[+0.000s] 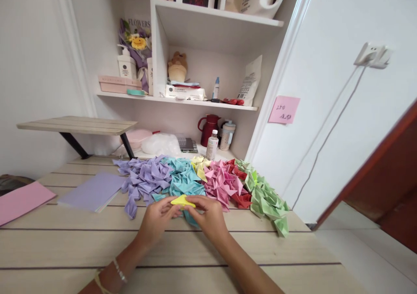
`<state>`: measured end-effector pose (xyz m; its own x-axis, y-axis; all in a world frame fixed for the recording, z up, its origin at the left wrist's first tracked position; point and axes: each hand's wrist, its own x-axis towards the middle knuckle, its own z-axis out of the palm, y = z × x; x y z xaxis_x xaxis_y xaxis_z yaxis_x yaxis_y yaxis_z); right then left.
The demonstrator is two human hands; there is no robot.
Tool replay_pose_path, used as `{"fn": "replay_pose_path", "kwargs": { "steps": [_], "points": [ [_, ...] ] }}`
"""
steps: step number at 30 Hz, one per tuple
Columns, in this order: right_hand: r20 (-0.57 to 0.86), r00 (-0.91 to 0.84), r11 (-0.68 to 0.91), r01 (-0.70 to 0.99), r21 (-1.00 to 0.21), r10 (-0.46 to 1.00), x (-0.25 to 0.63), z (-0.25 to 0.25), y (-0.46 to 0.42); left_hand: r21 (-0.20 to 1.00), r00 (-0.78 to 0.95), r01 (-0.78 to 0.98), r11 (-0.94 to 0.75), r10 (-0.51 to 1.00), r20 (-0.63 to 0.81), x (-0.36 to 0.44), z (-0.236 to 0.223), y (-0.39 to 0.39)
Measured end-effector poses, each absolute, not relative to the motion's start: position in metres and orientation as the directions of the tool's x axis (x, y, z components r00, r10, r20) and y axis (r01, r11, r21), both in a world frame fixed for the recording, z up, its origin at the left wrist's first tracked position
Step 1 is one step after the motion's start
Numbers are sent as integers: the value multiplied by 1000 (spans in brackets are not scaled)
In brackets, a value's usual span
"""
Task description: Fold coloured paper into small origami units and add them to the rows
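Observation:
Between my two hands is a small folded piece of yellow paper (183, 201), pinched at both ends above the table. My left hand (158, 216) grips its left end with thumb and fingers. On the other end, my right hand (206, 213) closes its thumb and fingers. Just beyond lie heaps of folded paper pieces, sorted by colour: purple (148, 176), turquoise (184, 176), pale yellow (201, 167), pink (223, 181), red (242, 199) and light green (265, 198). Some turquoise pieces are partly hidden behind my hands.
Purple paper sheets (93, 190) and a pink sheet (24, 202) lie at the left on the slatted table (280, 250). A small raised stand (78, 124) is behind them. A bottle (212, 145), a red jug (209, 129) and a tumbler (227, 136) stand behind the heaps.

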<state>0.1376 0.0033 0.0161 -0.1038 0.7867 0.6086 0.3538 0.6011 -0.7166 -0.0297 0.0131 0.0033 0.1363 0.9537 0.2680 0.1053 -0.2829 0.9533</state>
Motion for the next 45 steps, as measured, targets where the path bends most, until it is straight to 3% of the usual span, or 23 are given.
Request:
{"fn": "replay_pose_path", "kwargs": {
  "steps": [2,9,14,18,20,23,26,31,35,38,41,43,45],
  "points": [
    [609,-125,607,369,-704,783,137,15,3,964,148,75,-254,959,241,-28,3,12],
    [602,-134,595,423,-684,787,135,12,2,930,123,93,-356,931,344,-25,5,8],
    [640,-184,638,477,-605,746,128,16,-7,811,115,269,-520,853,509,-24,5,5],
    [581,-42,569,272,-776,813,121,17,-7,737,38,323,-594,786,616,-24,7,3],
    [473,24,471,71,-879,881,120,17,-4,782,1,221,-582,802,597,-24,7,4],
    [345,62,351,-155,-924,937,122,14,1,872,52,77,-484,875,481,-26,9,6],
    [299,70,308,-215,-927,952,123,11,2,939,122,24,-344,933,339,-28,11,8],
    [334,33,332,-248,-910,942,120,10,0,963,52,16,-268,962,267,-27,13,9],
    [361,-8,355,-158,-921,933,122,15,-2,968,52,-23,-250,967,251,-24,13,7],
    [464,-17,462,125,-878,886,127,18,-3,941,83,70,-330,942,324,-24,11,5],
    [589,-105,575,405,-711,801,133,20,-2,876,113,226,-426,905,410,-23,11,3],
    [594,-147,589,446,-674,791,137,20,-1,841,114,305,-447,894,434,-23,12,2],
    [557,-156,567,410,-715,816,139,20,0,821,119,355,-448,892,435,-24,14,3]
  ]
}}
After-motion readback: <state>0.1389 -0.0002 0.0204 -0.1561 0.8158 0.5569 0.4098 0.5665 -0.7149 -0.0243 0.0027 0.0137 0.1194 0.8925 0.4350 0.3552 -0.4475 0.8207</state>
